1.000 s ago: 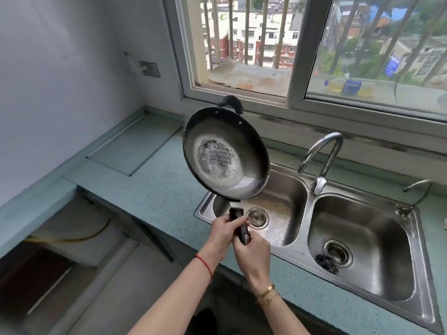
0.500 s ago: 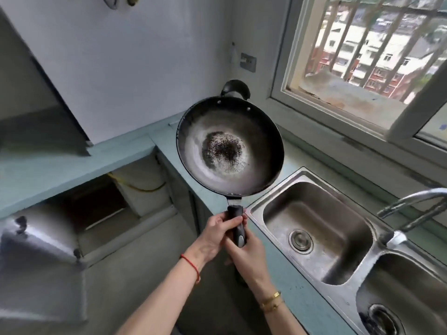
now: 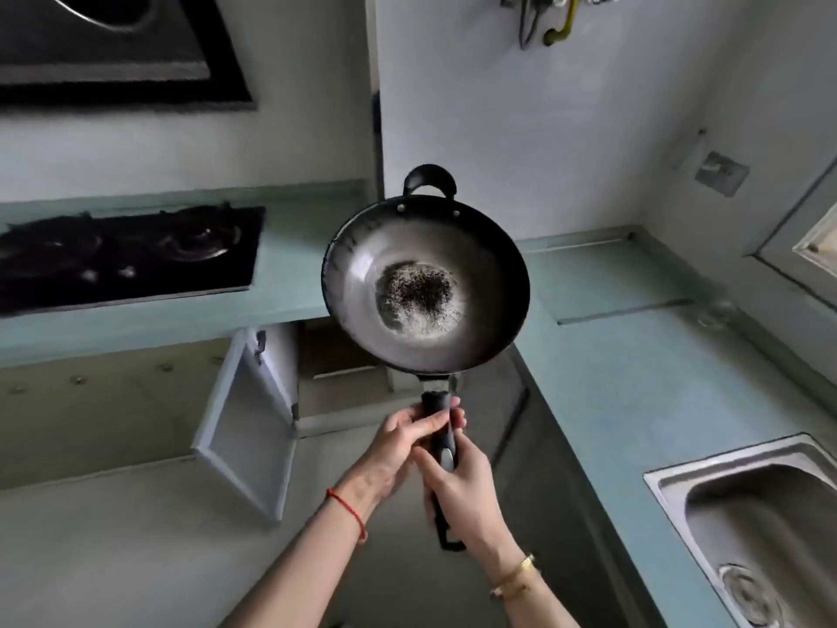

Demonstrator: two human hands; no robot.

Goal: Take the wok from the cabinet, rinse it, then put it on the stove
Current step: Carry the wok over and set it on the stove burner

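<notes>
Now we hold the wok [image 3: 425,287] up in the air in front of us, with both hands on its long black handle [image 3: 441,423]. Our left hand [image 3: 407,441] grips the upper part of the handle, just below the bowl, fingers curled round it from the left. Our right hand [image 3: 466,496] is wrapped round the handle lower down, nearer to us, and the two hands touch. The handle's tail end sticks out beneath the right hand.

The wok's long axis runs straight away from us, near upright in the view: handle toward us, bowl beyond the hands, and the small loop handle [image 3: 429,179] at the far end pointing at the wall. The open side is tilted toward us, so we see the grey inside with a dark speckled patch at its middle.

The wok touches nothing but our hands. It hangs above the floor in front of an open cabinet door [image 3: 247,423], with the stove [image 3: 131,251] well apart on the left and the sink [image 3: 761,514] well apart at lower right. The pale green counter [image 3: 634,355] runs behind and to the right. A red cord [image 3: 346,505] circles our left wrist, a gold bracelet [image 3: 516,577] the right.
</notes>
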